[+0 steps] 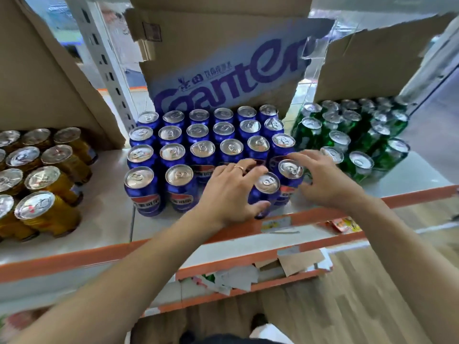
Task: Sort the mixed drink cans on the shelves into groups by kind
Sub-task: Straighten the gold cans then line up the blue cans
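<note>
**Two cans held at the shelf lip: a slip drops them off the front**

Just on the near side of both grips runs the orange shelf lip (305, 216), with nothing below it to catch a can. That is the chief hazard. The left hand (231, 192) is wrapped round the front blue can (267, 183), thumb low on its near wall and fingers curled over the far side. This can stands closest to the lip. Its base is hidden by the hand, so I cannot tell whether it is lifted or standing. A loose hold or a drag toward the body would likely tip it over the edge.

Touching that can on its far right is the second blue can (290, 168), which the right hand (325, 180) cups with fingers arched round its back and thumb on the near right. Moving both at once risks knocking the pair together and twisting one free.

Directly beyond the fingertips stands the blue block (198, 145), tightly packed. A hard push inward could topple a row.

Close beyond the right grip are the green cans (347, 135). A wide swing of that hand might nudge one out of its group. The gold cans (42, 175) lie well clear of the left grip. The cardboard box (223, 70) overhangs the far rows, and a high lift could catch it.
</note>
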`<state>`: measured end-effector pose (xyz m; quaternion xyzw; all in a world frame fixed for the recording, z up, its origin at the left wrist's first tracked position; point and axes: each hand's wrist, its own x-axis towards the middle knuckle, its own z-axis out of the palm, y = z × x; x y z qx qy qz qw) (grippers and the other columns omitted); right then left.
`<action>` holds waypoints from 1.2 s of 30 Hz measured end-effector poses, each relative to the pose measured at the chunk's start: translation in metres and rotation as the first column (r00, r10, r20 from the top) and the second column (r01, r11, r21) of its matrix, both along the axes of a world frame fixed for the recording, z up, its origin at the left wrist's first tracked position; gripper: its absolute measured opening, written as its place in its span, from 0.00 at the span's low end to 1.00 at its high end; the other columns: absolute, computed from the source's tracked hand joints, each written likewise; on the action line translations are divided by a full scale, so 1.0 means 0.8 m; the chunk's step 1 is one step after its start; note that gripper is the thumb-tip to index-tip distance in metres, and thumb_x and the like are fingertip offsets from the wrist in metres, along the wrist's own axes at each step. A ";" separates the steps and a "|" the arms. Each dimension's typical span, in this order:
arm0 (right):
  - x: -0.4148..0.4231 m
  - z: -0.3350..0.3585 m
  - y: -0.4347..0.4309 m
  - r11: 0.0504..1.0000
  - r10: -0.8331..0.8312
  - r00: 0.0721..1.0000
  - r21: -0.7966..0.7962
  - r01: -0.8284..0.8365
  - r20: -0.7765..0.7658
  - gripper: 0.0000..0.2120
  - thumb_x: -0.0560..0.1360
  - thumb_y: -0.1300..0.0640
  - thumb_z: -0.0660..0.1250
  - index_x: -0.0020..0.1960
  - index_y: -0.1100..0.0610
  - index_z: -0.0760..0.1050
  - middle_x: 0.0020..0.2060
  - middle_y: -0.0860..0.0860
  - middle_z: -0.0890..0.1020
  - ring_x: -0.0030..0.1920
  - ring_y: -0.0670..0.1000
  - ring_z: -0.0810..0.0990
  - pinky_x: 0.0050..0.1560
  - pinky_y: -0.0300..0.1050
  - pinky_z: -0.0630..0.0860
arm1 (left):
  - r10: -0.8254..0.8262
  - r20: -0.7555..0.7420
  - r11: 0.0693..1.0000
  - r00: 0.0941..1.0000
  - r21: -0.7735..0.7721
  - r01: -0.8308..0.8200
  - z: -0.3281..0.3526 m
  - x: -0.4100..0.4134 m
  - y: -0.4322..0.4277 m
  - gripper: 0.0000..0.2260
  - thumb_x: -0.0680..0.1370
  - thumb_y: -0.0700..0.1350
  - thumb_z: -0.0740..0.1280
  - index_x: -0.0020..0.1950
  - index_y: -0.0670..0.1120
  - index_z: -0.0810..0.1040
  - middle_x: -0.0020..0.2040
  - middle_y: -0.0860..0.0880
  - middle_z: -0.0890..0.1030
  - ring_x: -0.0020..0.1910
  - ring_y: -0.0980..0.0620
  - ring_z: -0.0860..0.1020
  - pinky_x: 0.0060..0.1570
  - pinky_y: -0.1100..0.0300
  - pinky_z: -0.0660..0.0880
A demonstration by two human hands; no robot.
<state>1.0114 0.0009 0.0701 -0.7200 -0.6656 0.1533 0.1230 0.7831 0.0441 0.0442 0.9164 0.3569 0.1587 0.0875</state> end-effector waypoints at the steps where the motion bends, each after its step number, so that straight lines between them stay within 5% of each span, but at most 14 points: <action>1: 0.007 -0.003 0.001 0.998 0.029 0.999 -0.056 -0.028 0.014 0.34 0.72 0.60 0.69 0.76 0.52 0.64 0.72 0.55 0.67 0.71 0.58 0.65 0.71 0.53 0.65 | 0.006 -0.040 1.000 0.999 -0.021 -0.007 0.000 0.013 0.001 0.31 0.74 0.61 0.70 0.74 0.51 0.69 0.71 0.47 0.72 0.66 0.45 0.73 0.67 0.48 0.67; 4: 0.015 -0.014 0.009 0.998 0.052 0.999 -0.021 -0.052 -0.008 0.37 0.72 0.48 0.74 0.77 0.51 0.63 0.71 0.53 0.71 0.69 0.55 0.70 0.69 0.52 0.68 | 0.015 -0.039 0.997 0.999 -0.079 -0.018 0.002 0.032 0.003 0.25 0.73 0.56 0.72 0.67 0.48 0.74 0.62 0.46 0.79 0.57 0.43 0.76 0.60 0.46 0.71; 9: 0.011 -0.014 0.024 0.987 0.136 0.988 0.075 -0.141 0.072 0.34 0.72 0.47 0.73 0.74 0.53 0.65 0.64 0.53 0.74 0.63 0.56 0.74 0.59 0.48 0.71 | 0.104 0.020 0.984 0.994 -0.146 -0.100 0.010 0.014 0.007 0.19 0.71 0.52 0.74 0.57 0.46 0.76 0.50 0.48 0.79 0.49 0.46 0.75 0.53 0.49 0.71; 17: -0.046 -0.006 0.044 0.937 0.336 0.938 0.071 -0.342 0.083 0.32 0.72 0.45 0.73 0.70 0.56 0.69 0.60 0.52 0.74 0.57 0.55 0.76 0.58 0.51 0.74 | 0.277 -0.050 0.958 0.960 -0.060 -0.280 0.020 -0.062 0.026 0.18 0.71 0.52 0.74 0.56 0.45 0.76 0.56 0.48 0.78 0.53 0.45 0.76 0.50 0.53 0.71; 24: -0.094 -0.007 0.068 0.923 0.345 0.932 0.144 -0.358 0.109 0.28 0.71 0.44 0.73 0.65 0.58 0.72 0.52 0.51 0.71 0.47 0.54 0.75 0.48 0.51 0.76 | 0.263 -0.091 0.962 0.960 -0.052 -0.269 0.021 -0.078 0.035 0.18 0.73 0.53 0.73 0.58 0.47 0.75 0.61 0.51 0.75 0.56 0.47 0.74 0.52 0.56 0.66; 36: -0.083 -0.012 0.070 0.933 0.339 0.941 0.122 -0.338 0.014 0.36 0.70 0.43 0.74 0.72 0.57 0.68 0.59 0.51 0.72 0.57 0.54 0.74 0.58 0.50 0.74 | 0.249 -0.116 0.967 0.961 -0.018 -0.253 0.015 -0.076 0.048 0.19 0.73 0.57 0.73 0.56 0.51 0.72 0.59 0.53 0.76 0.56 0.48 0.74 0.55 0.53 0.67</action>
